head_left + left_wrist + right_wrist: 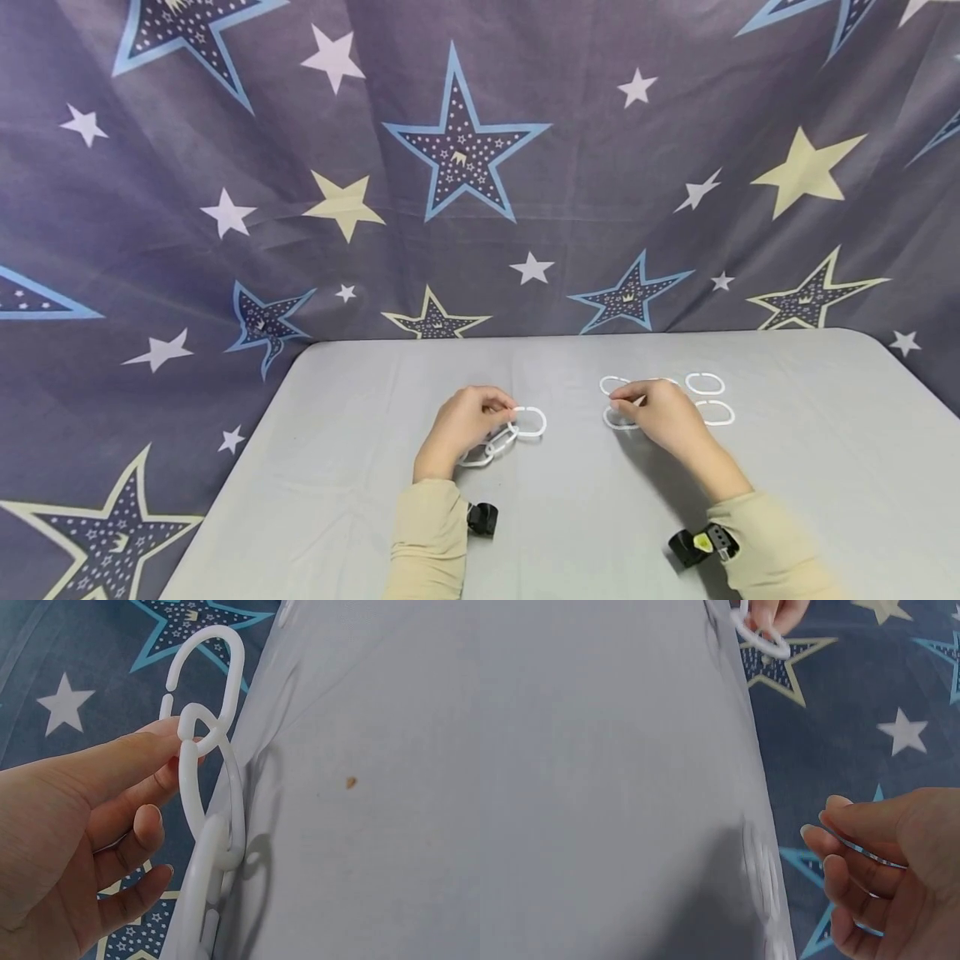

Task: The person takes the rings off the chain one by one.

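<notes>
The chain (190, 780) is pinched by the left hand (459, 423). Loose links (705, 393) are laid to its right, long axes running side to side, overhung by the nearer right hand (669, 417), fingers loosely curved, nothing held.

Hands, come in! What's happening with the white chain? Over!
Left hand pinching white chain. Right hand appears empty, over loose white links, partly hiding them from the head camera. No other obstruction seen.
</notes>
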Demonstrator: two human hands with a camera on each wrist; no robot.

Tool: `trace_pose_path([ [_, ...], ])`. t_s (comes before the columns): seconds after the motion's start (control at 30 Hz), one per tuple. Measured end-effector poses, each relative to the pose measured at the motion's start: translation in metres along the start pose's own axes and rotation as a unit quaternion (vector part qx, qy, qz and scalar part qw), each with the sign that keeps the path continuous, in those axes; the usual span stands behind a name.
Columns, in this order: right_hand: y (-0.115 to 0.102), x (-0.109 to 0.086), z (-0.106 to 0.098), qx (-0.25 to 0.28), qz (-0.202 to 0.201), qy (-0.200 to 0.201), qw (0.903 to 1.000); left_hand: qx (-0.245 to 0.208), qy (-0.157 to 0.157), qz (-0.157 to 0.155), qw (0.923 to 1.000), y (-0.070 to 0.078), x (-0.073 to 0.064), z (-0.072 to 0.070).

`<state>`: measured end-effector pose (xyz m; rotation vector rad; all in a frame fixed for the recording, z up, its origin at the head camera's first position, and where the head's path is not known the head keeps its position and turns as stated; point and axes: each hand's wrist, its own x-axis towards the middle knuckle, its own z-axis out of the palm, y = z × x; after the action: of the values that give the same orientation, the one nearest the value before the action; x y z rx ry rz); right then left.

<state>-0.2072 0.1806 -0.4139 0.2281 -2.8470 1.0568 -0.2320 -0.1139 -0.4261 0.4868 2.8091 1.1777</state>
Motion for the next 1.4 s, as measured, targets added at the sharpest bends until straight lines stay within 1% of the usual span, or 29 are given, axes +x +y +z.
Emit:
trace_pose_path([
  [0.17,-0.016,-0.001,0.016,0.003,-0.015,0.007,0.9999,0.002,-0.003,-0.001,1.0,0.0,0.001,0.001],
  [0.3,-0.029,0.0,0.033,0.018,-0.034,0.003,0.9993,0.004,-0.004,-0.005,1.0,0.0,0.0,0.001],
  [0.43,-0.04,0.002,0.046,0.03,-0.041,0.002,0.9987,0.004,-0.001,0.001,1.0,0.0,0.0,0.0],
  [0.53,-0.048,0.005,0.053,0.037,-0.046,0.001,0.9982,0.005,0.001,0.011,0.9999,0.0,-0.001,0.0],
  [0.6,-0.052,0.008,0.057,0.046,-0.048,-0.002,0.9978,0.006,0.0,0.011,0.9999,0.0,-0.001,-0.001],
  [0.8,-0.059,0.015,0.066,0.062,-0.026,-0.032,0.9973,0.007,-0.001,0.008,0.9999,0.0,0.0,0.0],
  [0.93,-0.064,0.016,0.067,0.059,-0.013,-0.047,0.9971,0.005,-0.01,0.007,0.9999,0.002,0.001,0.002],
  [1.07,-0.066,0.017,0.069,0.062,-0.005,-0.035,0.9974,0.008,-0.007,0.005,0.9999,0.004,-0.001,0.001],
  [1.23,-0.065,0.019,0.077,0.075,-0.01,-0.024,0.9968,0.017,0.003,0.0,0.9999,0.004,-0.006,-0.002],
  [1.4,-0.063,0.017,0.079,0.072,-0.013,-0.024,0.997,0.05,0.012,-0.001,0.9987,0.008,-0.007,-0.004],
])
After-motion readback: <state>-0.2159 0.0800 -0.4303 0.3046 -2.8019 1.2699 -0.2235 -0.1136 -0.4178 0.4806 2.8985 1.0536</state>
